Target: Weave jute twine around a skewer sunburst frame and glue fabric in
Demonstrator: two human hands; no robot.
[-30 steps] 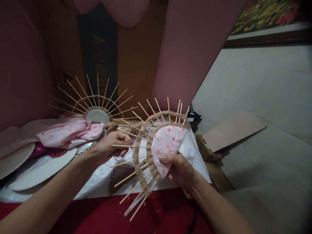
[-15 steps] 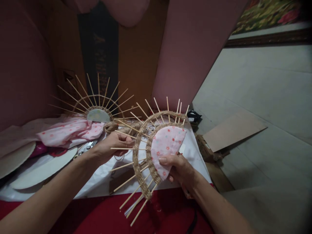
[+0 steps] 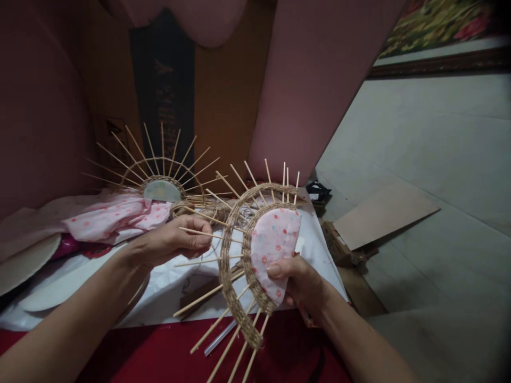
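Observation:
My right hand grips a half-round woven piece by its flat side, thumb on top of the pink flowered fabric panel. Thin wooden sticks fan out from this panel, with two curved bands of jute twine woven through them. Left of the outer band, my left hand is closed in a pinch beside the sticks, and a thin strand of twine seems to run from its fingertips to the band. Behind it stands a similar stick fan with a pale half-disc. A ball of twine lies near my left hand.
Pink flowered cloth and white oval boards lie on the left of the white-covered table. A clear tube rests on the red surface in front. Cardboard leans on the floor at right.
The woven piece has turned slightly counterclockwise, its lower sticks swinging down and right. My left hand has drawn back a little to the left and down. The right hand keeps its hold.

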